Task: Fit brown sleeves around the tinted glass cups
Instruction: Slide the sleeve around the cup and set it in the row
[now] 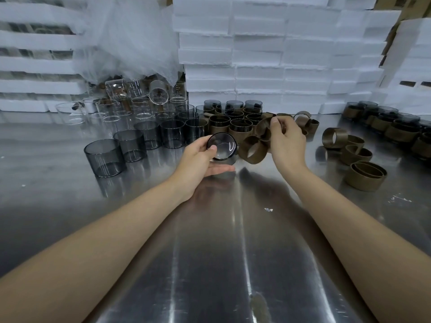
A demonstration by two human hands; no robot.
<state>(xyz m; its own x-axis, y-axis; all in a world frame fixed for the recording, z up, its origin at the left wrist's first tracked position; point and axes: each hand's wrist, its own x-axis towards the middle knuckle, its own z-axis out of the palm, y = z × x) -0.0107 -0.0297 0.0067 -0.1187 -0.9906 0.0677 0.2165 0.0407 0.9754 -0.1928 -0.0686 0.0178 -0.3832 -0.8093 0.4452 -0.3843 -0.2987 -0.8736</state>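
Tinted glass cup (221, 145) in the left hand (198, 157), brown sleeves (263, 130) in the right hand (288, 141).
The left hand grips the cup tipped over, its axis roughly toward the camera. Just right of it, nearly touching, the sleeves hang bunched in the right hand's pinch; the lowest ring (253, 154) lies nearest the cup.

No legible text, label, brand or number on anything here.

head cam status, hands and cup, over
Left hand grips tinted glass cup, tilted, no sleeve on yet. Right hand pinches a bunch of brown sleeves beside it. Nothing between them.
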